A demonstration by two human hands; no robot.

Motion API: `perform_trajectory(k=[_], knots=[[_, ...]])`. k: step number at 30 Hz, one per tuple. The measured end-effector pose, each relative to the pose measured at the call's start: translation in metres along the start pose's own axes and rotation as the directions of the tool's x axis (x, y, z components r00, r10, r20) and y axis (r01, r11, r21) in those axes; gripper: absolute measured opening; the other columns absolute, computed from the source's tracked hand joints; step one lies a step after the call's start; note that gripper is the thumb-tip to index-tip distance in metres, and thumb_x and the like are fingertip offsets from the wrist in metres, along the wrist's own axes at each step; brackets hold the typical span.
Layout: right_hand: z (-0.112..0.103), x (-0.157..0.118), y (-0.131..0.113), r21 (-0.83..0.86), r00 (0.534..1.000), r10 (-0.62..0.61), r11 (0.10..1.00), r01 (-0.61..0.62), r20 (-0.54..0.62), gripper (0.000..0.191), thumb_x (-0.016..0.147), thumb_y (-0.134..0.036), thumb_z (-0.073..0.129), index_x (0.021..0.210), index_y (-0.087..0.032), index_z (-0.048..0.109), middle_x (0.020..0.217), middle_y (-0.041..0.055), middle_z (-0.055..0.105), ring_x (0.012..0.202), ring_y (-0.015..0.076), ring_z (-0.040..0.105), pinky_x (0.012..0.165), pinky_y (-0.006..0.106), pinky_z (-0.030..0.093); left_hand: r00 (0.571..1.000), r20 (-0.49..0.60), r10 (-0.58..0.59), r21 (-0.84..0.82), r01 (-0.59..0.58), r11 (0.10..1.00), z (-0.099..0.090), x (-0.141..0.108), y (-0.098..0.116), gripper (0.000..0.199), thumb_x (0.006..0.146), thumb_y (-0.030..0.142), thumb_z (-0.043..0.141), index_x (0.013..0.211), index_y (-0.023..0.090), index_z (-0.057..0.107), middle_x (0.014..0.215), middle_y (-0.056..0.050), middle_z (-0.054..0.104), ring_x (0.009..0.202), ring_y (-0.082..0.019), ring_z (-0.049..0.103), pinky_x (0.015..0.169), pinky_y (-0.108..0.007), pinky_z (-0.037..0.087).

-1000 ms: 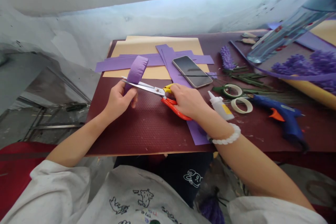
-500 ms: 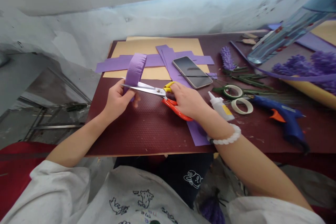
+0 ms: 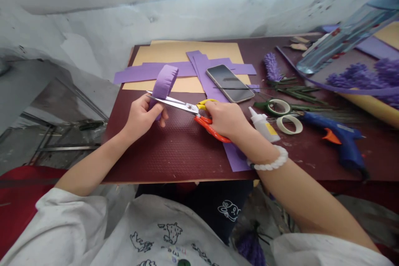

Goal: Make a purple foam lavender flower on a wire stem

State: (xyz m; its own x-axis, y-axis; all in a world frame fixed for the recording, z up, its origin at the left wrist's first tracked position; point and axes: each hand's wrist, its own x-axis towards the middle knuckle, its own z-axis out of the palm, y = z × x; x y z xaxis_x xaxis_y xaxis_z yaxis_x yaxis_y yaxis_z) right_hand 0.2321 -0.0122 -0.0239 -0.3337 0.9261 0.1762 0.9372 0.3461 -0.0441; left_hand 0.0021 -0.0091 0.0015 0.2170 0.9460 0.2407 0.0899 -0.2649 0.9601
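A purple paper strip (image 3: 165, 83) curls upward from my left hand (image 3: 141, 118), which pinches its lower end between thumb and fingers. Small cuts run along one edge of the curled part. My right hand (image 3: 229, 120) is closed round the handles of a pair of scissors (image 3: 183, 106), one loop yellow and one orange-red. The slightly parted blades point left and lie across the strip, just above my left thumb. Part of the strip's lower end is hidden behind my left fingers.
Flat purple strips (image 3: 137, 72) lie over tan sheets (image 3: 162, 52), with a phone (image 3: 230, 83) on top. To the right are a glue bottle (image 3: 264, 128), tape rolls (image 3: 289, 124), a blue glue gun (image 3: 341, 133), purple flowers (image 3: 352, 77) and a clear bottle (image 3: 336, 41).
The scissor blades have parted a little more. The curled strip leans slightly further right. The table view has shifted slightly; both hands keep their holds.
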Motion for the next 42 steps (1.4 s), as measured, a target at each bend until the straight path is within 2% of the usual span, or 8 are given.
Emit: perform_trajectory(k=[3,6,12,17,25,28,34,42], knots=[[0.0,0.0,0.0,0.005,1.0,0.01,1.0,-0.01,0.003,0.039,0.088,-0.048,0.044,0.091,-0.013,0.063,0.084,0.0116,0.07,0.071,0.0242,0.063,0.054,0.031,0.029,1.0,-0.002,0.002,-0.024,-0.003,1.0,-0.001,0.001,0.0,0.01,0.079,0.019,0.059,0.073,0.016,0.051,0.057,0.001,0.064,0.042,-0.01,0.058,0.046,-0.024,0.048],[0.003,0.0,0.001,0.059,0.999,-0.029,0.998,0.032,-0.044,0.04,0.09,-0.047,0.043,0.098,-0.014,0.062,0.097,0.0121,0.07,0.08,0.0246,0.064,0.058,0.031,0.034,1.0,-0.012,-0.008,-0.037,0.007,0.999,-0.002,0.002,-0.001,0.009,0.076,0.017,0.059,0.072,0.017,0.051,0.056,0.002,0.062,0.043,-0.011,0.059,0.047,-0.025,0.049],[0.01,0.001,0.005,0.106,0.985,-0.102,0.988,0.117,-0.139,0.048,0.091,-0.052,0.041,0.11,-0.01,0.056,0.111,0.0164,0.064,0.102,0.0277,0.059,0.076,0.034,0.043,0.997,-0.048,0.061,-0.053,-0.064,0.997,-0.005,0.004,-0.002,0.006,0.076,0.016,0.059,0.072,0.016,0.055,0.057,0.003,0.062,0.043,-0.009,0.058,0.048,-0.024,0.048],[0.006,0.001,0.005,0.105,0.993,-0.073,0.991,0.083,-0.09,0.044,0.091,-0.051,0.042,0.105,-0.013,0.057,0.11,0.0143,0.065,0.095,0.0256,0.061,0.067,0.032,0.041,0.997,-0.039,0.068,-0.067,-0.07,0.995,-0.003,0.003,-0.005,0.007,0.077,0.016,0.061,0.072,0.016,0.056,0.059,0.002,0.063,0.044,-0.009,0.059,0.05,-0.024,0.049],[0.002,-0.001,0.004,0.138,0.993,-0.054,0.988,0.069,-0.105,0.038,0.089,-0.047,0.046,0.103,-0.014,0.06,0.101,0.0103,0.069,0.086,0.0234,0.063,0.061,0.029,0.037,0.998,-0.066,-0.01,-0.092,0.004,0.996,-0.001,0.006,-0.007,0.021,0.074,0.032,0.072,0.075,0.014,0.06,0.064,0.0,0.065,0.053,-0.013,0.063,0.06,-0.029,0.054],[0.003,-0.001,0.004,0.134,0.992,-0.053,0.989,0.069,-0.117,0.038,0.089,-0.047,0.046,0.101,-0.014,0.06,0.099,0.0101,0.069,0.084,0.0231,0.063,0.059,0.029,0.036,0.997,-0.06,-0.046,-0.043,0.044,0.998,-0.003,0.006,-0.008,0.019,0.076,0.03,0.068,0.071,0.014,0.061,0.06,0.0,0.064,0.051,-0.012,0.061,0.058,-0.028,0.052],[0.003,-0.001,0.005,0.139,0.991,-0.059,0.987,0.075,-0.119,0.036,0.088,-0.047,0.047,0.099,-0.015,0.06,0.095,0.0093,0.07,0.081,0.0228,0.063,0.058,0.029,0.034,0.998,-0.053,0.022,-0.006,-0.023,1.0,-0.006,0.005,-0.01,0.009,0.076,0.018,0.06,0.067,0.016,0.058,0.058,0.001,0.062,0.051,-0.01,0.058,0.057,-0.026,0.048],[0.002,-0.001,0.007,0.148,0.992,-0.065,0.986,0.081,-0.111,0.032,0.087,-0.045,0.048,0.093,-0.016,0.06,0.093,0.0089,0.07,0.079,0.0216,0.063,0.058,0.028,0.033,0.998,-0.046,0.033,0.002,-0.033,0.999,-0.006,0.005,-0.007,0.007,0.074,0.016,0.059,0.067,0.016,0.059,0.058,0.002,0.062,0.049,-0.01,0.056,0.056,-0.026,0.046]])
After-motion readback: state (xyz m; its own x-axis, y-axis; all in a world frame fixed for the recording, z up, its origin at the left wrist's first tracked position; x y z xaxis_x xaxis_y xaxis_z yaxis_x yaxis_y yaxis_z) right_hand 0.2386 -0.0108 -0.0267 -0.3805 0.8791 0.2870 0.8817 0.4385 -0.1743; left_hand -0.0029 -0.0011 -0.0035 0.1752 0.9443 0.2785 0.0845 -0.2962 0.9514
